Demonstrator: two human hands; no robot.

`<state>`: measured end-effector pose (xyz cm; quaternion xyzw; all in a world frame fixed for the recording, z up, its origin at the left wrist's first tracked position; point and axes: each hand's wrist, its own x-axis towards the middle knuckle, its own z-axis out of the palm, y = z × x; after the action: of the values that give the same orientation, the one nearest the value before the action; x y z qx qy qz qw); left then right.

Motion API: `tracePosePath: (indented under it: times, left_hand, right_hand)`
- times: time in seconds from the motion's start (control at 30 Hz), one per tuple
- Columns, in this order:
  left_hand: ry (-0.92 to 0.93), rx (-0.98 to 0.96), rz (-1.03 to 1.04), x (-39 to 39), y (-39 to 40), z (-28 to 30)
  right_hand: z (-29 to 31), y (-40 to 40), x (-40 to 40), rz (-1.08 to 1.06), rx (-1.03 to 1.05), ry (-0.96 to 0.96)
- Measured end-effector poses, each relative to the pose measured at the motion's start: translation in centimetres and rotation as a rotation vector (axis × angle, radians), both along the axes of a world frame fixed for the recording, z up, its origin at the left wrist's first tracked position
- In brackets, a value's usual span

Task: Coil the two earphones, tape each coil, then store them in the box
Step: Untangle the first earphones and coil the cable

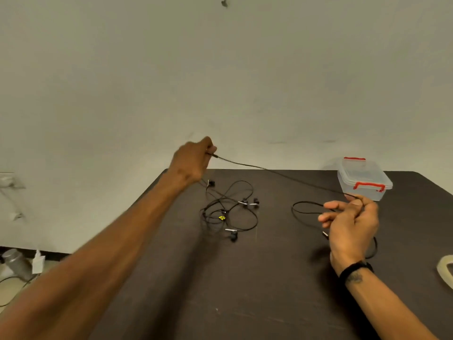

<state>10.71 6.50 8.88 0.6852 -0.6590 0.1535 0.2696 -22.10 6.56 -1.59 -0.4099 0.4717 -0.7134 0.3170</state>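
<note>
The translucent tape roll (445, 269) is cropped at the right edge; the right hand (350, 231) conceals part of the thin black earphone cable (306, 184).

Dark table (245, 290) sitting against a pale wall (220, 69) — grey bottle (17, 263) lying on the floor at near left w/ a thin cable (9, 293) trailing beside it.

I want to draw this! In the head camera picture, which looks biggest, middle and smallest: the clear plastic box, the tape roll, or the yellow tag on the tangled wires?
1. Clear plastic box with red latches.
2. Pale tape roll, though the picture's edge crops it, so unsure.
3. Yellow tag, tiny.
</note>
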Motion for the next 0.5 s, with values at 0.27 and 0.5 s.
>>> tracePosePath:
  times: [0.27,0.5]
  left_hand:
    - [-0.133,-0.03,0.01,0.6,4.3,6.0]
    - [0.04,0.352,-0.196,-1.3,11.5,0.8]
  right_hand:
    - [-0.2,-0.4,-0.8,-0.035,0.11,-0.066]
    - [0.0,0.1,-1.2,0.069,0.226,-0.023]
